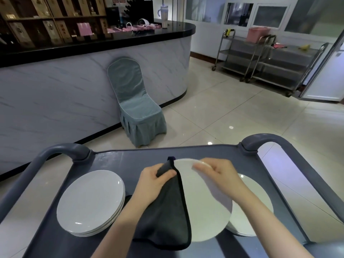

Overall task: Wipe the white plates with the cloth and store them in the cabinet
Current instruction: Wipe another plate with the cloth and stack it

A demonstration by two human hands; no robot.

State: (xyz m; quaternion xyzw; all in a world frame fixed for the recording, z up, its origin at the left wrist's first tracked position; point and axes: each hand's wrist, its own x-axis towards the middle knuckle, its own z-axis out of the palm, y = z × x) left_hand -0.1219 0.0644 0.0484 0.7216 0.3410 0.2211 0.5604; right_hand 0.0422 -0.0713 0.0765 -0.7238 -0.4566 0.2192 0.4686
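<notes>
Pinching cloth (167,216) over plate (202,202) rim: left hand (154,183) fingers (151,168); right hand (218,172) fingers grip far rim.

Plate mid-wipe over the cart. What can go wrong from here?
1. The right hand holds the round white plate only at its far rim. Wiping pressure from the left hand and its dark grey cloth may break that grip, dropping it onto the white plate lying beneath at the right.
2. The stack of white plates on the left sits near the grey cart edge; a forearm nudge might shift it.
</notes>
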